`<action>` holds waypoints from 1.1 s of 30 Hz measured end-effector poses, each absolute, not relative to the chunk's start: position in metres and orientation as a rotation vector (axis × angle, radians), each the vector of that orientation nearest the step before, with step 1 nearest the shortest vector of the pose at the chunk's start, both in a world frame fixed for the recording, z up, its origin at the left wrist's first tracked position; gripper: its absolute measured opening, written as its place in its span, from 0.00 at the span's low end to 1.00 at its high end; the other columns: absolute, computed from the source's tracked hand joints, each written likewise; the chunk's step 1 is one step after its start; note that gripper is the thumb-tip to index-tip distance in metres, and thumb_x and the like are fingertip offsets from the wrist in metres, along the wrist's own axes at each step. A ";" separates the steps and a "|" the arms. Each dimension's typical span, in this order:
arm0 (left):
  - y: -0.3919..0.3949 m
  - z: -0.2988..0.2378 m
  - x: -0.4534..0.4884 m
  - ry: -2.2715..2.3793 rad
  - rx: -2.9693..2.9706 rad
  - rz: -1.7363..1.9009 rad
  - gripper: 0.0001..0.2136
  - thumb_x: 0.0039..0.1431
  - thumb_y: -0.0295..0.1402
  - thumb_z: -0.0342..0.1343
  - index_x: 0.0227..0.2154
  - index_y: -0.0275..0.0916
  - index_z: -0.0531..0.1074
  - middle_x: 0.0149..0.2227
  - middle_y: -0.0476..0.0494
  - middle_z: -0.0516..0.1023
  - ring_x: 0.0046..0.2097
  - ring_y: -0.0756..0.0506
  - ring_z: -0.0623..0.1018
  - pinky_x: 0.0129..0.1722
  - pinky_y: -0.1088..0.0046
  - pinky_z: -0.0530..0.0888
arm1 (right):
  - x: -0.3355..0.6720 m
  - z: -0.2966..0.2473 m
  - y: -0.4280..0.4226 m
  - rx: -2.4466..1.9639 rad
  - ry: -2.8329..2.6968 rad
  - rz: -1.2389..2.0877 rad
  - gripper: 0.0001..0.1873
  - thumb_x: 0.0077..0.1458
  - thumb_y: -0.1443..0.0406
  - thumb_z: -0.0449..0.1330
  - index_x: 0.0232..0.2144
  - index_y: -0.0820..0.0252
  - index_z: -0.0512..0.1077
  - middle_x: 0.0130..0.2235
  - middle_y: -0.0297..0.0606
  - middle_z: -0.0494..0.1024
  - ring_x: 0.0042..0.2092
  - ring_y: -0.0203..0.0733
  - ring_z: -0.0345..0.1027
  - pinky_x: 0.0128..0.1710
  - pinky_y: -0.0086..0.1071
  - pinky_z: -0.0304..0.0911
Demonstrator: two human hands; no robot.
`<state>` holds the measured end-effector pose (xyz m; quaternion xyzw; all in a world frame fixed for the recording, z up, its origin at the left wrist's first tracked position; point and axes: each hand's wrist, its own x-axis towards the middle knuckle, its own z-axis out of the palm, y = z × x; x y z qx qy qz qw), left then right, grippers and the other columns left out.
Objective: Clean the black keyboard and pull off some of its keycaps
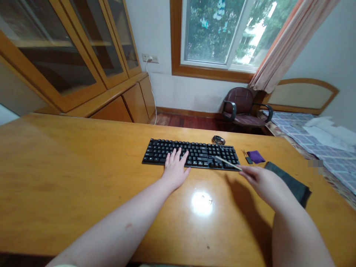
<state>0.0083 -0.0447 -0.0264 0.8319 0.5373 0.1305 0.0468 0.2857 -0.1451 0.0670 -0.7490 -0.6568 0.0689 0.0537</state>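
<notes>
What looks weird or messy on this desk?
Nothing is spilled or broken. A few small specks dot the desk near the bright glare, and a coiled cable lies behind the keyboard, with no computer in sight. The left hand rests on the keys; the right hand holds a thin stick.

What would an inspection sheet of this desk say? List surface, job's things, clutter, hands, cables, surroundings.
Surface: wooden desk, glossy, light glare mid-front.
Job's things: black keyboard; thin stick pointing over its right end.
Clutter: purple cloth, dark folded cloth, small dark tool beside them.
Hands: left hand flat on the keyboard keys; right hand pinching the stick.
Cables: coiled cable behind the keyboard; white cord from wall socket.
Surroundings: window, curtain, office chair, glass-door cabinets, bed.
</notes>
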 end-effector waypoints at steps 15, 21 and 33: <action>-0.046 -0.019 0.009 1.635 2.487 0.436 0.25 0.59 0.43 0.45 0.59 0.46 0.55 0.64 0.41 0.52 0.64 0.37 0.50 0.61 0.55 0.47 | 0.279 0.035 -0.123 -2.042 -2.129 0.164 0.13 0.54 0.60 0.53 0.36 0.52 0.77 0.35 0.37 0.75 0.34 0.38 0.69 0.33 0.29 0.60; -0.046 -0.021 0.010 1.644 2.486 0.468 0.24 0.60 0.43 0.44 0.58 0.46 0.57 0.63 0.41 0.54 0.63 0.38 0.51 0.61 0.55 0.48 | 0.258 0.025 -0.115 -2.033 -2.032 0.246 0.11 0.53 0.59 0.55 0.30 0.55 0.76 0.34 0.37 0.76 0.35 0.39 0.69 0.35 0.30 0.61; -0.046 -0.020 0.010 1.645 2.476 0.473 0.23 0.61 0.44 0.41 0.58 0.47 0.58 0.62 0.42 0.55 0.63 0.39 0.51 0.61 0.54 0.48 | 0.286 0.025 -0.114 -2.231 -1.801 0.374 0.12 0.47 0.55 0.59 0.28 0.53 0.77 0.33 0.35 0.78 0.35 0.42 0.71 0.33 0.30 0.61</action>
